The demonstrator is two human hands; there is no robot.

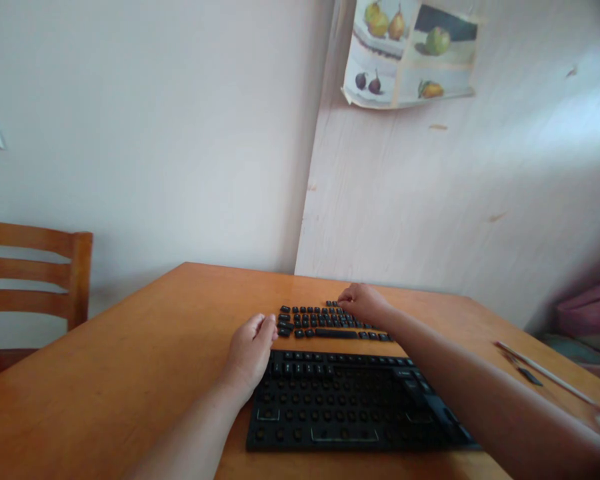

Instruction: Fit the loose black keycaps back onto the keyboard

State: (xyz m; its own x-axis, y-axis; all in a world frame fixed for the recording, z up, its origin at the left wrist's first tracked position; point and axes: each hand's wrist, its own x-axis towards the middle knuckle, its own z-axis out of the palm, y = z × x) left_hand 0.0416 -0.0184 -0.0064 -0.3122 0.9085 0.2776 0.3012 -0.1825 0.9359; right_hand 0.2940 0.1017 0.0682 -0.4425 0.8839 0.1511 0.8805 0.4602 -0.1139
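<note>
A black keyboard (340,400) lies on the wooden table in front of me. Its top rows carry keycaps, while most of the lower area shows bare switches. Behind it, loose black keycaps (310,320) are laid out in rows, with a long spacebar keycap (336,333) at the front. My left hand (250,347) is closed, its fingers curled at the keyboard's back left corner beside the leftmost loose keycaps. Over the back right of the rows, my right hand (365,303) is closed with its fingertips down at the keycaps. What either hand holds, if anything, is hidden.
At the right of the table (145,347) lie a long thin stick (545,372) and a small dark piece (530,377). A wooden chair (77,280) stands at left. Walls rise behind the table, with a fruit picture (410,53) fixed to one.
</note>
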